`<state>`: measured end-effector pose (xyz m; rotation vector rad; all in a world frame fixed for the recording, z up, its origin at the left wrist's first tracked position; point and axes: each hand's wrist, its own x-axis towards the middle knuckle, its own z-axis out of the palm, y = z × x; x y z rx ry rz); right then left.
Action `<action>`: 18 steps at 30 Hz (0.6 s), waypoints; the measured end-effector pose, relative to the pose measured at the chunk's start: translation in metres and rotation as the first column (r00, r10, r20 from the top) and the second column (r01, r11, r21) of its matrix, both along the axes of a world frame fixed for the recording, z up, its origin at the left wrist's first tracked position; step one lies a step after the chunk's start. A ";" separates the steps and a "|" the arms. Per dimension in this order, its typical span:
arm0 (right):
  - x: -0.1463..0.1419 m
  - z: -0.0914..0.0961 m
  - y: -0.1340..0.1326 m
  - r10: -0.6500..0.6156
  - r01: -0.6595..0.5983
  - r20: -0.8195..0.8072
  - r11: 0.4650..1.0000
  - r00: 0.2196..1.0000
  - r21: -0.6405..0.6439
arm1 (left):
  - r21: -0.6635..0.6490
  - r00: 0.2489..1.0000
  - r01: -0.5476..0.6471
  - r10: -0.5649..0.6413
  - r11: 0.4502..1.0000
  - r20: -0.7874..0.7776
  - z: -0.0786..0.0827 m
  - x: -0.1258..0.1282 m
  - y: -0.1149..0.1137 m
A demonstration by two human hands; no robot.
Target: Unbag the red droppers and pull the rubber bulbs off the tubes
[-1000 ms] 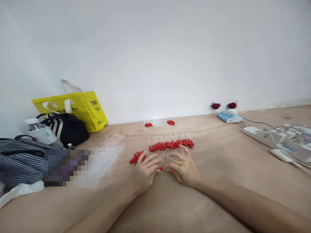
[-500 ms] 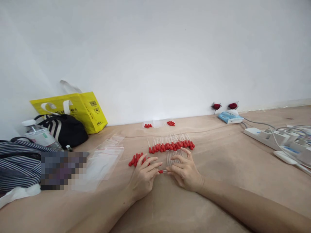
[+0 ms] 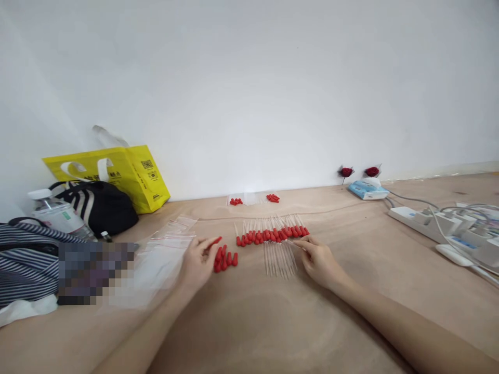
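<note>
My left hand (image 3: 199, 259) pinches a red rubber dropper bulb (image 3: 217, 240) between thumb and fingers. Just right of it lies a small pile of loose red bulbs (image 3: 225, 259). My right hand (image 3: 317, 258) is closed at the thumb and fingertips on a thin clear glass tube (image 3: 291, 242), its tip pointing left. Below and left of that hand several bare glass tubes (image 3: 278, 262) lie side by side. Beyond them runs a row of droppers (image 3: 268, 235), red bulbs toward me and glass stems pointing away.
Flat zip bags (image 3: 166, 254) lie at left, beside a striped cloth bag (image 3: 31, 259), a bottle (image 3: 58, 215), a black bag (image 3: 111, 205) and a yellow bag (image 3: 144, 182). More red bulbs (image 3: 236, 201) sit near the wall. At right are tissues (image 3: 366, 190) and a power strip (image 3: 413, 215).
My hands were together around a red bulb and a glass tube. They have parted: the left went left to the bulb pile, the right moved right and away to the tubes.
</note>
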<state>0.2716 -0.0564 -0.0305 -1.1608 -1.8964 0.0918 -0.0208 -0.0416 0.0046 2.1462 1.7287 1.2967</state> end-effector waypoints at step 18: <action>-0.006 -0.015 0.012 -0.015 0.019 0.083 0.999 0.996 -0.043 | -0.243 0.994 -0.077 0.093 0.967 0.057 -0.003 -0.019 0.017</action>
